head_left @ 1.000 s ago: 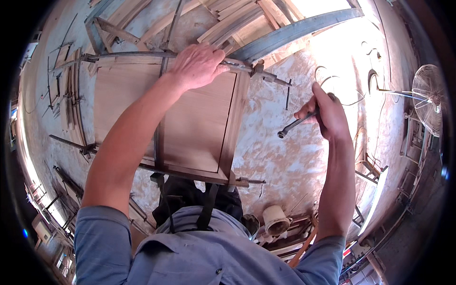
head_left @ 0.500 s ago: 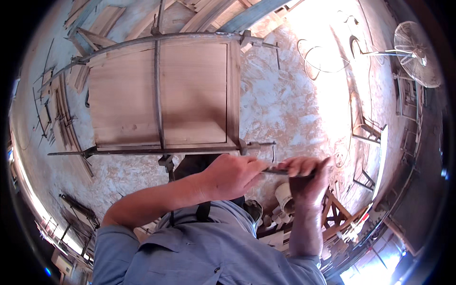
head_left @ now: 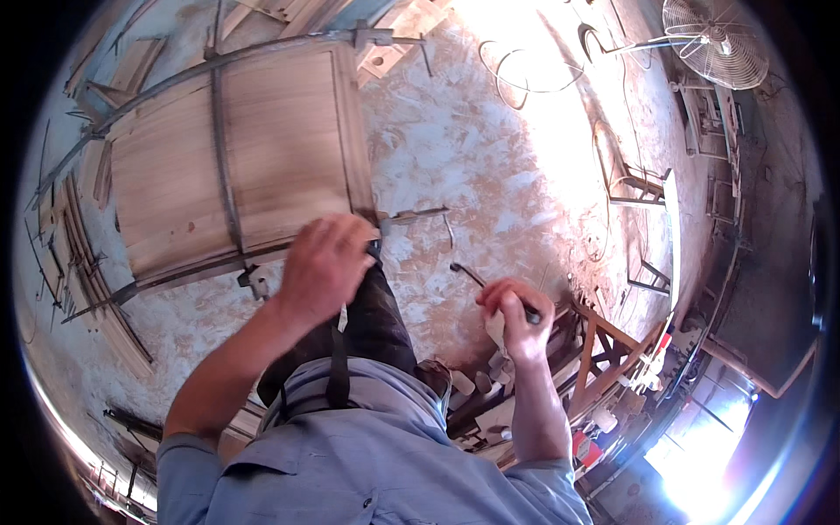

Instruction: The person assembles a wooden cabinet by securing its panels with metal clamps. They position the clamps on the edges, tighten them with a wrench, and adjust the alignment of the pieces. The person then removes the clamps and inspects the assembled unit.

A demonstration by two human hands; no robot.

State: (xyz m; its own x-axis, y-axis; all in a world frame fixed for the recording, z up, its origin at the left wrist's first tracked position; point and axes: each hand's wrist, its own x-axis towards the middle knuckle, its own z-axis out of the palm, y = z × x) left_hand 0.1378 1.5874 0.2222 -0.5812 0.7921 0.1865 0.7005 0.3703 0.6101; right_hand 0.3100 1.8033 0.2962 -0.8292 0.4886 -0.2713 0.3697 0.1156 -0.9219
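My right hand [head_left: 518, 317] is closed around the dark handle of a thin-shafted tool [head_left: 470, 274] with a small dark head. The tool's exact kind is unclear; its head points up and left, away from my fist. My left hand [head_left: 328, 267], somewhat blurred, has its fingers loosely bent and apart, with nothing visible in them. It hovers over the near right corner of a framed wooden panel [head_left: 289, 149] and hides part of that corner. Long metal bar clamps [head_left: 225, 162] run across and along the panel. One clamp's screw [head_left: 420, 213] sticks out just right of my left hand.
Wooden boards [head_left: 105, 280] lie on the floor at the left, with more timber [head_left: 402, 35] beyond the panel. A standing fan [head_left: 716, 44] is at the far right, near a loop of cable [head_left: 534, 74]. A wooden trestle [head_left: 604, 350] stands close to my right arm.
My left hand has come off the tool and moved left to the panel's near corner. My right hand keeps the tool, lower and farther left. The view has shifted right.
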